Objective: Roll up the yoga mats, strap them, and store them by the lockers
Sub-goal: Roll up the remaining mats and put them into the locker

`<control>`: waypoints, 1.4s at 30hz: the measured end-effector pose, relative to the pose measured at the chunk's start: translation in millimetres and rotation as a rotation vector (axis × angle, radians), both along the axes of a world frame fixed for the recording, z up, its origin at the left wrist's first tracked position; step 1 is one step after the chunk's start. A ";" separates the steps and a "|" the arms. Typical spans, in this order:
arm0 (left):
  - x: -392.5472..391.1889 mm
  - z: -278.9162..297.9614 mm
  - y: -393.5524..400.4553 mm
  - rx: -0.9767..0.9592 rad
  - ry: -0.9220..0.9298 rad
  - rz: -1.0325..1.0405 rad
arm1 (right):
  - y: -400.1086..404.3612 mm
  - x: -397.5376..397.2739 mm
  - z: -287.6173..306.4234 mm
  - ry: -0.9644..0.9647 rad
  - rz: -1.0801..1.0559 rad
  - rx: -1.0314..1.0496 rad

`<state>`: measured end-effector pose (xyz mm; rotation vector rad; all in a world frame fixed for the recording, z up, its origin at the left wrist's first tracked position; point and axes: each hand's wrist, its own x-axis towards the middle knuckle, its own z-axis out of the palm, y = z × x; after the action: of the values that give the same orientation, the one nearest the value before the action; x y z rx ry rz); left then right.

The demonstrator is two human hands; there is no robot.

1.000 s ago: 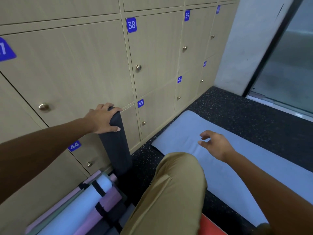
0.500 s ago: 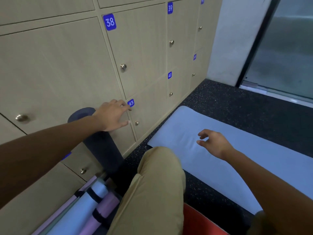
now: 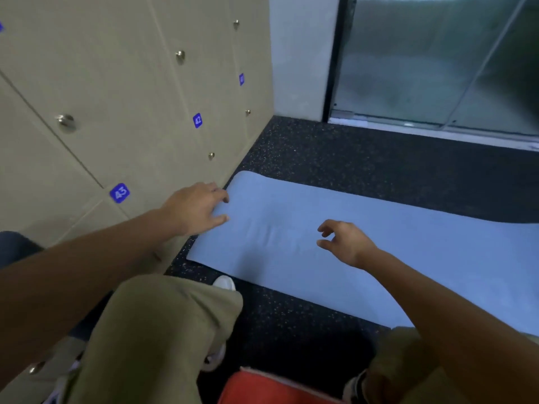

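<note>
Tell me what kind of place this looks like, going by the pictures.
Probably a gym or yoga studio changing area. A wall of numbered lockers with small knobs runs along the left, a light blue yoga mat lies flat on speckled rubber flooring, and a frosted glass door stands at the back.

Dim, soft blur (edges warped)

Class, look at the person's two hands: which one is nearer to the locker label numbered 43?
Left. The left hand reaches over the blue mat's corner, just right of label 43; the right hand hovers farther right over the mat.
</note>
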<state>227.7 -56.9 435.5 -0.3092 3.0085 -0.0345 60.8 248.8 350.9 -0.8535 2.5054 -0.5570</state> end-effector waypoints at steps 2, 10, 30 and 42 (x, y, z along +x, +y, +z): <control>-26.9 -19.0 18.0 0.030 -0.027 -0.058 | 19.3 -16.1 -10.1 -0.017 -0.050 0.002; -124.3 -131.1 89.6 0.075 -0.211 -0.255 | 110.6 -65.3 -85.0 -0.153 -0.339 -0.015; -210.5 -434.6 187.1 0.249 -0.620 -0.311 | 207.1 -87.5 -349.0 -0.643 -1.303 0.013; -192.4 -497.1 188.5 0.278 -0.459 -0.269 | 209.5 -91.4 -408.7 -0.820 -2.065 -0.560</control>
<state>35.3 131.6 -61.6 0.1194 2.5316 0.2512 -30.7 458.2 -57.8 1.8168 1.4666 -1.6157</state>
